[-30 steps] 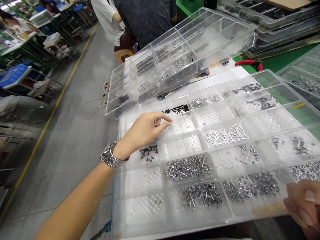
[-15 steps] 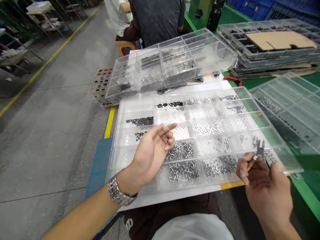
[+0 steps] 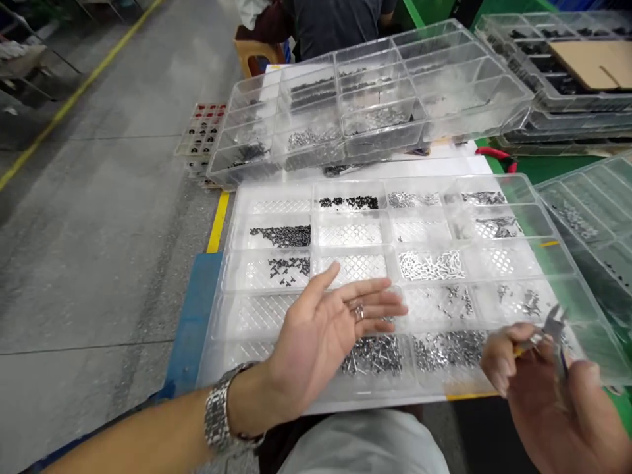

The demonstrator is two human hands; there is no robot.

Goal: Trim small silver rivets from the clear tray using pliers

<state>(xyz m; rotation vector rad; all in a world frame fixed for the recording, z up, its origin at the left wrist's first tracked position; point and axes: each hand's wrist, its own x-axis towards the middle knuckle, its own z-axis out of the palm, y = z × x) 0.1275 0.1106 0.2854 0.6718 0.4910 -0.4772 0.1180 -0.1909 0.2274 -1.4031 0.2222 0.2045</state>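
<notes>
My left hand (image 3: 328, 336) is palm up above the divided clear tray (image 3: 350, 266), its fingers stretched out and apart. Something small and silvery (image 3: 359, 311) shows on those fingers, too small to name. At the tray's right front corner, my right hand (image 3: 553, 395) is wrapped round small cutting pliers (image 3: 557, 329), their jaws pointing up and slightly apart. Black small parts (image 3: 284, 236), white bent pieces (image 3: 432, 264) and silvery metal pieces (image 3: 447, 349) lie in separate compartments of this tray.
Behind lies another clear divided tray (image 3: 316, 135), tilted. Stacked trays (image 3: 548, 99) with cardboard (image 3: 595, 64) stand back right, near red-handled pliers (image 3: 498, 155). A further clear tray (image 3: 597, 210) is at right. Beyond the table sits a person (image 3: 336, 29).
My left hand's curled fingers have stretched out, and the hand has shifted right and slightly down. My right hand has moved right and down with the cutting pliers. The view has shifted.
</notes>
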